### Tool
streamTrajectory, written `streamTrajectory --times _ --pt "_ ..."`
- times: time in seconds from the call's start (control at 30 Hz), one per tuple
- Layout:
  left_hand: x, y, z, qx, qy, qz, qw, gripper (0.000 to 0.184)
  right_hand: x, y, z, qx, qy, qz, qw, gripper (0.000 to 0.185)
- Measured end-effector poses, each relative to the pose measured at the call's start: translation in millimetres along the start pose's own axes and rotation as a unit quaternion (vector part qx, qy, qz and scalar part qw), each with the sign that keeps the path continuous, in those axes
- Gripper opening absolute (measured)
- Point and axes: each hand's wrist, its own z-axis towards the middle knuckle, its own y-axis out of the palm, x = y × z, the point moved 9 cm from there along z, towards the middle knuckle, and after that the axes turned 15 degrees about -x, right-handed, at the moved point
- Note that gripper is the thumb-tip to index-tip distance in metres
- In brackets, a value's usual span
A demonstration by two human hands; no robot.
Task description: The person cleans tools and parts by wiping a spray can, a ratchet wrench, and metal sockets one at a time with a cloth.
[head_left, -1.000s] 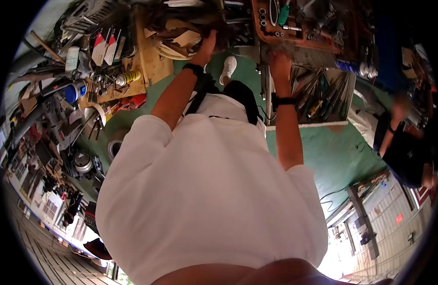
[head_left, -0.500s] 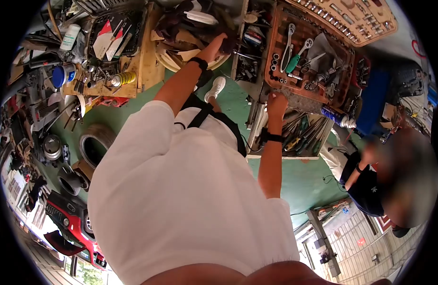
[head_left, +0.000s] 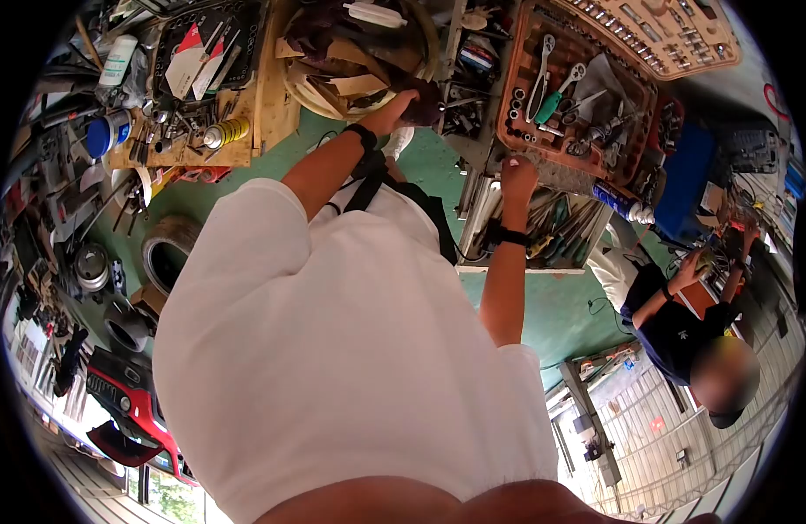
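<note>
The left hand (head_left: 396, 115) clutches a bunched dark-maroon cloth (head_left: 425, 106). To its right, the right hand (head_left: 518, 173) is curled closed, just beside the orange-brown plastic tool tray (head_left: 514, 74).

The cloth-like bundle (head_left: 426, 106) is dark maroon, the tool tray (head_left: 527, 52) orange-brown with a green-handled ratchet (head_left: 556, 98) towards its left edge, the wooden worktop (head_left: 276, 109) yellowish tan, with a yellow can (head_left: 228, 133) and a blue-and-white tub (head_left: 108, 134) near its front edge, and the floor (head_left: 556, 319) mid-green.

Daylight glares low at both sides; strong fisheye curves the edges.
</note>
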Motion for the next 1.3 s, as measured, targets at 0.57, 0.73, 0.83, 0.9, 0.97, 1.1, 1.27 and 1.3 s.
streamTrajectory --times 0.57,0.73,0.83,0.9,0.97,1.1,1.27,1.3 --pt "64.7 -24.9 50.4 0.073 0.168 0.238 0.954 0.023 -9.9 -7.1 -7.9 0.053 -0.01 0.005 0.999 0.027" --pt "37.6 -39.7 56.1 0.107 0.089 0.312 0.94 0.032 -2.3 -2.1 -3.4 0.042 0.027 -0.012 0.999 0.017" --pt "29.3 -41.7 52.5 0.098 0.06 0.295 0.949 0.036 -3.1 -3.8 -4.0 0.061 0.012 -0.01 0.998 0.018" --pt "30.6 -38.5 45.4 0.093 0.047 0.307 0.946 0.037 -9.1 -7.9 -4.7 0.065 0.004 -0.015 0.998 0.018" --pt "28.9 -59.4 40.4 0.164 0.023 0.25 0.954 0.032 -5.1 -1.2 -0.7 -0.031 0.077 -0.041 0.996 0.019" --pt "35.7 -52.2 23.4 0.103 0.08 0.126 0.983 0.028 -28.4 -9.4 -10.2 0.007 0.013 -0.012 1.0 0.019" --pt "50.2 -39.7 -10.6 0.121 0.074 0.179 0.973 0.023 -124.0 -18.7 -12.8 0.075 -0.117 0.038 0.99 0.045" --pt "48.1 -42.6 -10.2 0.122 0.074 0.18 0.973 0.023 -144.4 -15.8 -5.0 0.039 -0.128 0.066 0.989 0.056"
